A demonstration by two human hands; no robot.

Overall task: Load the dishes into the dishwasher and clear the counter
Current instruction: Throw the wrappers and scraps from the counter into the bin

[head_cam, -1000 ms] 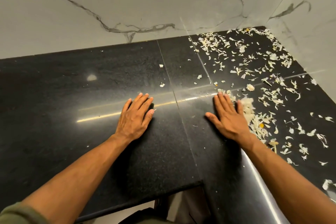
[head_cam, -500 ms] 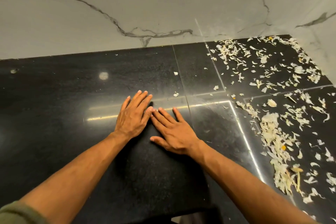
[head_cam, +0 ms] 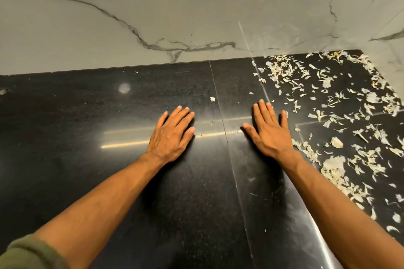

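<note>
no readable text, label, brand, number or sign appears on any surface in view.
</note>
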